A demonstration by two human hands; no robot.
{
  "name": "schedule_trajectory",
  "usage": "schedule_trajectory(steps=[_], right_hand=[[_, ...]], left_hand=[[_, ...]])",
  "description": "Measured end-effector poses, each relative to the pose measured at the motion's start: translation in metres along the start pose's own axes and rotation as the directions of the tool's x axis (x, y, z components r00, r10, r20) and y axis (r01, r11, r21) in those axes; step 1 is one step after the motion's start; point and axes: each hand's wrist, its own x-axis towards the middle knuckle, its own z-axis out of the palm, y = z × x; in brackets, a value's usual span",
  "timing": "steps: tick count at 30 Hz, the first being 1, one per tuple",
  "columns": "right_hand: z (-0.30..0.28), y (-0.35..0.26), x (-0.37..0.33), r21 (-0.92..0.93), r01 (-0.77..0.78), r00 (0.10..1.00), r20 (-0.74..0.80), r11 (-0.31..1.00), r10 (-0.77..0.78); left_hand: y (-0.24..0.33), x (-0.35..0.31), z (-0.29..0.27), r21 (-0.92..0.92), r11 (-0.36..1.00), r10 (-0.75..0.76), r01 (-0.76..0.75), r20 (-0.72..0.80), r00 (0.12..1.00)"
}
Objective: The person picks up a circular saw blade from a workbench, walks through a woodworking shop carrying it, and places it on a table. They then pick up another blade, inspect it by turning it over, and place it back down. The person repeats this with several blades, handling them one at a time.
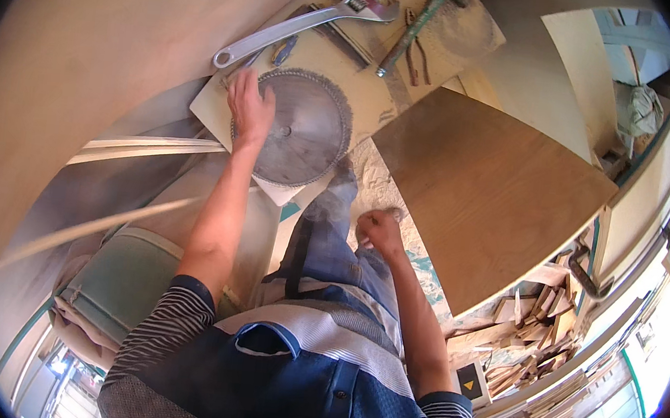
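Observation:
A round toothed saw blade (304, 129) lies flat on a pale board (365, 67). My left hand (249, 109) rests on the blade's left rim, fingers spread over it. My right hand (380, 231) hangs lower, near my knee in blue jeans (332, 241), its fingers curled closed; whether it holds something small I cannot tell. Neither hand touches the tools above.
A large adjustable wrench (304, 22), a green-handled hammer (417, 23) and pliers (419, 56) lie on the board above the blade. A brown wooden panel (490, 192) lies to the right. Wood offcuts (533, 325) pile at lower right. Thin strips (147, 147) lie left.

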Motion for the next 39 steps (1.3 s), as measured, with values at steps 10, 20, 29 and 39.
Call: schedule_trajectory(steps=[10, 20, 29, 39], right_hand=[[-0.006, 0.213, -0.112, 0.258, -0.047, 0.894, -0.420, 0.965, 0.156], [0.145, 0.432, -0.225, 0.794, 0.202, 0.741, -0.506, 0.573, 0.441], [0.292, 0.545, -0.290, 0.904, 0.400, 0.438, -0.330, 0.147, 0.836], [0.224, 0.589, -0.307, 0.673, 0.731, 0.383, -0.265, -0.114, 0.885]], left_hand=[[0.053, -0.155, -0.002, -0.017, 0.996, 0.087, -0.091, 0.507, 0.857], [0.165, -0.315, 0.012, -0.345, 0.916, 0.389, -0.203, 0.889, 0.243], [0.270, -0.464, 0.041, -0.441, 0.828, 0.342, -0.346, 0.887, -0.311], [0.365, -0.555, 0.190, -0.580, 0.657, 0.352, -0.482, 0.801, -0.485]])
